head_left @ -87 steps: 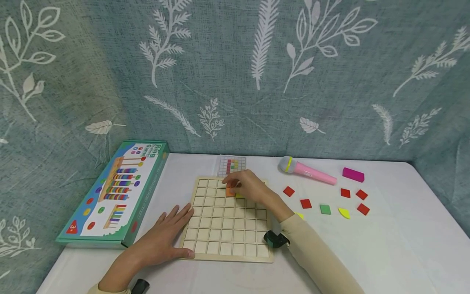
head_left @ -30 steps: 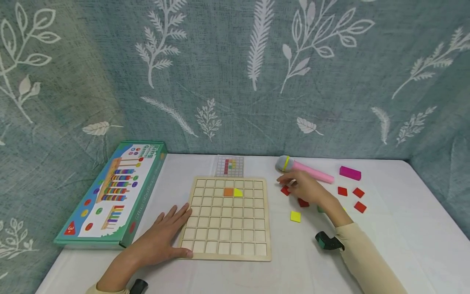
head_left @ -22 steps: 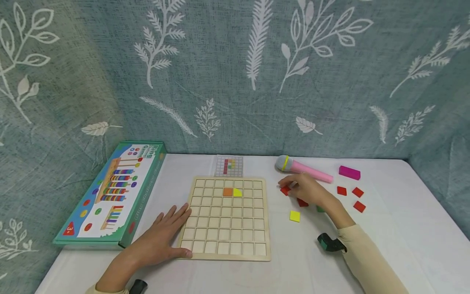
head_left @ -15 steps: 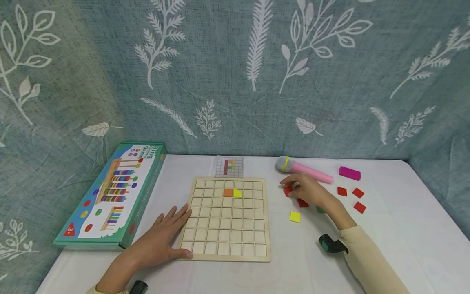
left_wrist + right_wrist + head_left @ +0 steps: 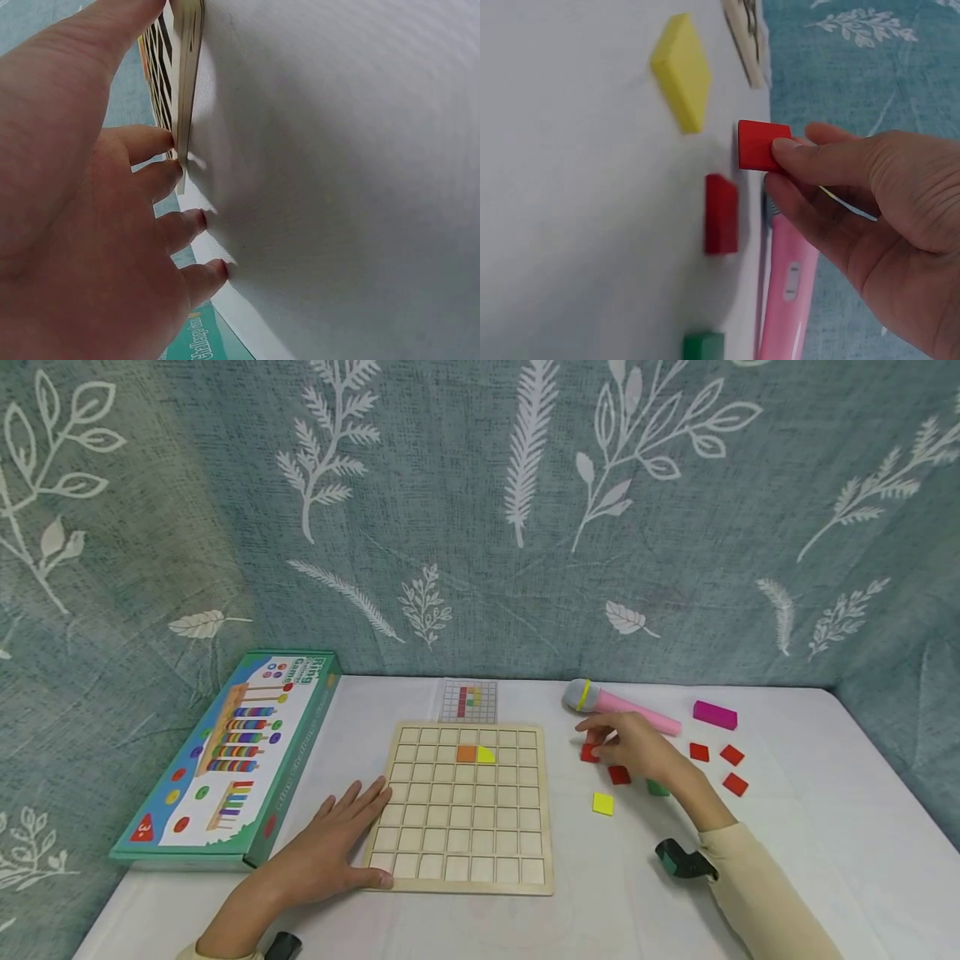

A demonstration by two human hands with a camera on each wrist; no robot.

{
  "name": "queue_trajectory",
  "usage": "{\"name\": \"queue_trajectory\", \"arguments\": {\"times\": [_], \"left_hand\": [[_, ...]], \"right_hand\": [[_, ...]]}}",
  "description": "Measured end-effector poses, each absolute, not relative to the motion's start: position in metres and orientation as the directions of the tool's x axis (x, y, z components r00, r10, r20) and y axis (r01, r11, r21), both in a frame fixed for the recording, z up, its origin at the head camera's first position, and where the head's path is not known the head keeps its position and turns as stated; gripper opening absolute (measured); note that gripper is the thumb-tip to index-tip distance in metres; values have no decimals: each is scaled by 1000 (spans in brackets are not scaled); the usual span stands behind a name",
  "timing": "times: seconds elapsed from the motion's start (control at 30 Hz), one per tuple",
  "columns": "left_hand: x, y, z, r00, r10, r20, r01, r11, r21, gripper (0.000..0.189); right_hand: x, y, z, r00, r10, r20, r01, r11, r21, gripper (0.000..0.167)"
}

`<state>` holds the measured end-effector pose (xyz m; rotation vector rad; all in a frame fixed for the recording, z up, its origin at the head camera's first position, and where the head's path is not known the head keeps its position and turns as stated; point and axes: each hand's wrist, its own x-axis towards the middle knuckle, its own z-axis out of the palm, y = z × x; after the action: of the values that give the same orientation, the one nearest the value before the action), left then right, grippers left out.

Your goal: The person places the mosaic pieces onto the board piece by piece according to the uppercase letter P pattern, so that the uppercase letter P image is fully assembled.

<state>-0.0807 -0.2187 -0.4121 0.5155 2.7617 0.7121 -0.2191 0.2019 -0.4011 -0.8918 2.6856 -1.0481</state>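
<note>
My right hand [image 5: 630, 747] pinches a red square tile [image 5: 759, 145] between thumb and fingers, close over the table right of the board. Another red tile [image 5: 619, 775], a green tile [image 5: 657, 788] and a yellow square tile [image 5: 602, 803] lie just below that hand. With fingers spread, my left hand [image 5: 330, 839] rests at the left edge of the wooden grid board [image 5: 472, 887], its thumb at the near corner. On the board, an orange tile [image 5: 467, 754] sits beside a yellow piece with one rounded corner [image 5: 485, 755], in the second row from the top.
A pattern card [image 5: 468, 701] lies behind the board. The pink toy microphone [image 5: 637, 710] is just behind my right hand. Farther right are a magenta block [image 5: 715, 714] and several red tiles [image 5: 735, 784]. A green game box [image 5: 232, 752] stands at the left.
My right hand has left the board, where the orange and yellow pieces now show, and moved right to a red tile. It now pinches that tile, turned slightly. The left hand stays in place.
</note>
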Motion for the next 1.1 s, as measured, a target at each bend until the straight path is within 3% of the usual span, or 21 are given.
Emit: {"name": "queue_trajectory", "arguments": {"times": [1.1], "left_hand": [[-80,-221,-415,-904,409,-122,307,820,483,111]], "right_hand": [[-233,99,-402,-747,-641,180,-567,472,-675,29]]}}
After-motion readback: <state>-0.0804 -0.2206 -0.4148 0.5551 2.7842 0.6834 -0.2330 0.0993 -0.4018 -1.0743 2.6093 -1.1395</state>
